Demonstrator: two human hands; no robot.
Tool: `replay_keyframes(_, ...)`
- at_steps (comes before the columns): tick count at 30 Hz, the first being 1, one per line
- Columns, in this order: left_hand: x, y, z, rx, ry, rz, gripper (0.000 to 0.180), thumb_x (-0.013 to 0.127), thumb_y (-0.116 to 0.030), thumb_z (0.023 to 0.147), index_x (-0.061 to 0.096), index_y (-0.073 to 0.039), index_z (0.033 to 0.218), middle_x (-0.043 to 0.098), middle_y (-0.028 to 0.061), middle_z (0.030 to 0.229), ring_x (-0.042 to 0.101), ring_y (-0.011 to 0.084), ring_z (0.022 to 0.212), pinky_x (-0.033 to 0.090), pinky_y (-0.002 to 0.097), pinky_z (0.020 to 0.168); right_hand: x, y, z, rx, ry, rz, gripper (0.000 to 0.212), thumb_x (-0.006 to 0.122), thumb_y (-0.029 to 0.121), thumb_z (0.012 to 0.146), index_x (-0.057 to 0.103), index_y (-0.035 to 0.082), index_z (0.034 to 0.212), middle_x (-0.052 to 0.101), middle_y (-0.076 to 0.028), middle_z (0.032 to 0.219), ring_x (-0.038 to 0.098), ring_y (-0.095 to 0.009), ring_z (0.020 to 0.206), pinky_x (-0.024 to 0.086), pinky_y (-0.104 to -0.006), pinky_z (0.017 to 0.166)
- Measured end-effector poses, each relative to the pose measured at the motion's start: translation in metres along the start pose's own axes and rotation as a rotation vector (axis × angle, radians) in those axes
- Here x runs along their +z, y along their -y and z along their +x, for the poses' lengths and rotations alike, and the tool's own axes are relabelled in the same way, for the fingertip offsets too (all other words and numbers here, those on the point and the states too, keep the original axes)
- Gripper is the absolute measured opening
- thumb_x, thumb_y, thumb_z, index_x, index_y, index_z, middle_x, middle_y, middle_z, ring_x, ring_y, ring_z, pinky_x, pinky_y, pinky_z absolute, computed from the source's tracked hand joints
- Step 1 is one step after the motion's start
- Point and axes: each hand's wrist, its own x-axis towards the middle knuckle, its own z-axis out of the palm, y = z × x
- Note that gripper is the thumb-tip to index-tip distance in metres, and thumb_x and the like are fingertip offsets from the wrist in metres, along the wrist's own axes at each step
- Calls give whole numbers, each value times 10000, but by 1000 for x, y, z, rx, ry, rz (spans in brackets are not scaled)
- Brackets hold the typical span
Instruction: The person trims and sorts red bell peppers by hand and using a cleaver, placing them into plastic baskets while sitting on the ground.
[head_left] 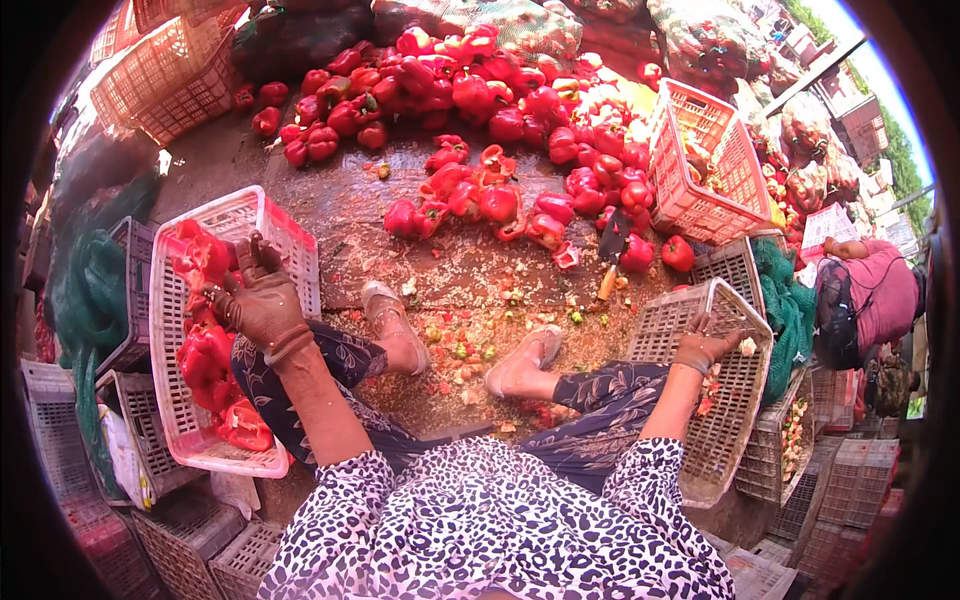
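Note:
My left hand, in a brown stained glove, is over the near side of a pink-white crate at left. Its fingers are spread, and nothing shows gripped in them. Inside the crate lie cut red bell peppers, some right beside the fingertips. At right, my right hand, gloved too, reaches over a tilted grey crate with its fingers apart. A pale pepper core shows just past its fingers; whether they touch, I cannot tell. Bits of pepper cling inside that crate.
Ahead is a heap of red peppers, with a knife at its right edge. A pink crate stands beyond it. Seeds and scraps cover the floor. Stacked crates and green netting flank me; another person bends at far right.

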Motion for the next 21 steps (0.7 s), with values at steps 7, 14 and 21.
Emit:
replay_keyframes(7,-81,82,-57,-739,-185,285,504,556,-405,942,479,-54,1295,583,184,1223,593,329,1081,533,455,883,22,-195,-41,31,725,-1127,593,759,217,820,505,16,1317,635,-118,1060,612,-175,903,493,-315,779)
replay_keyframes(14,-116,134,-100,-924,-261,414,362,556,-322,945,558,-73,1208,624,155,1123,640,283,909,559,409,793,8,-356,4,-170,549,-1180,575,752,153,751,493,-18,1234,628,-144,1112,603,-240,1021,467,-338,891)
replay_keyframes(21,-124,144,-95,-909,-261,537,420,549,-340,955,492,-68,1270,571,156,1164,611,271,935,542,413,826,46,-425,-7,-230,290,-1002,763,823,115,693,439,-45,1334,561,-175,1275,557,-253,1133,421,-344,993)
